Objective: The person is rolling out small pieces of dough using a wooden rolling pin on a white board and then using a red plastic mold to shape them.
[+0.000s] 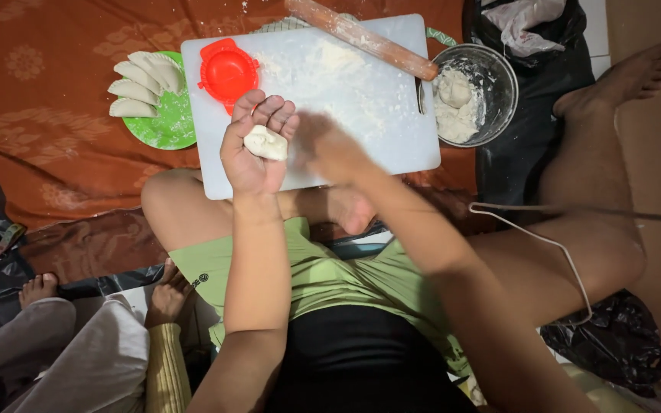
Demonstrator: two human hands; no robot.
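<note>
A white cutting board [361, 115] lay on the floor, dusted with flour. Over its near edge the left hand [252, 149] cupped a small dough lump [266, 143] in its palm, fingers curled around it. The right hand [329, 149], just right of the dough, was blurred; its grip could not be told.

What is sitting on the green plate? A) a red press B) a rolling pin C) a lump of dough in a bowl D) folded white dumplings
D: several folded white dumplings lie in a row on the green plate, while the red press sits beside it on the white cutting board and the rolling pin rests across the board's far edge.
</note>
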